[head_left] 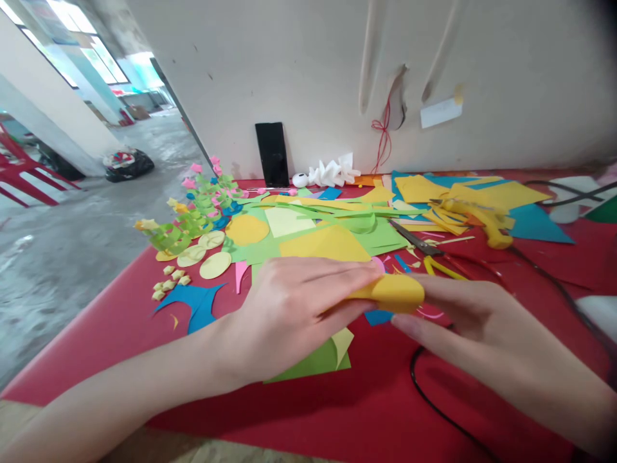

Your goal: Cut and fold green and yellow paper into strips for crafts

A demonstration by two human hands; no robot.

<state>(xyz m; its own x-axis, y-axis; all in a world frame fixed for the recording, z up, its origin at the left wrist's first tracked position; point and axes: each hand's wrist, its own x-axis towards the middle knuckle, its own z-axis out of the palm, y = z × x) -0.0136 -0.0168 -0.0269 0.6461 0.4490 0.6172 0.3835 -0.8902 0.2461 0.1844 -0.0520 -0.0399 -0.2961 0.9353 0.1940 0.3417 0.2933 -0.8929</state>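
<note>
A bent piece of yellow paper (399, 292) is pinched in my left hand (294, 308), its rounded end pointing right. My right hand (475, 328) closes around that rounded end. The right index finger goes behind the paper and the thumb sits just below it; the other fingertips are hidden. Under my left hand lies green paper (313, 361) with a pale yellow scrap (342, 345) on it. Yellow sheets (328, 243) and green strips (361, 223) are spread beyond my hands. Scissors with red handles (429, 249) rest behind my right hand.
A yellow glue gun (496, 228) with a black cord (417, 379) lies at right. Paper flowers (202, 206), pale paper discs (215, 264), small folded stars (168, 285) and blue scraps (195, 307) are at left. A phone (272, 154) leans on the upright panel (318, 77).
</note>
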